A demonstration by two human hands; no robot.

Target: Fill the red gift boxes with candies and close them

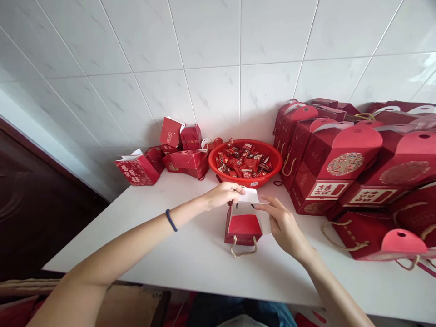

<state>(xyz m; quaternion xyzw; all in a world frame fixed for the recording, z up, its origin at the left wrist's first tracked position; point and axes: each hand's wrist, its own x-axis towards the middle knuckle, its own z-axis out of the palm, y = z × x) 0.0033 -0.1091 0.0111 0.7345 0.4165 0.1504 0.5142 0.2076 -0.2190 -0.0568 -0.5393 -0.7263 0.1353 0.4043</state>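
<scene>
A small red gift box (243, 229) stands on the white table in front of me, with a rope handle (244, 254) hanging on its near side. Its near red flap lies folded over the opening, while the far flap (250, 195) stands up and shows its white inside. My left hand (223, 195) is closed on the left end of that far flap, thumb and fingers pinching it. At the flap's right side is my right hand (282, 225), fingers stretched out along the box edge; whether they touch it I cannot tell. The inside of the box is mostly hidden.
Behind the box sits a red plastic basin (247, 182) full of wrapped candies (243, 160). Many red gift boxes (344, 154) are stacked on the right. Several smaller boxes (185, 159) stand at the back left. A tiled wall (211, 95) bounds the table (163, 254).
</scene>
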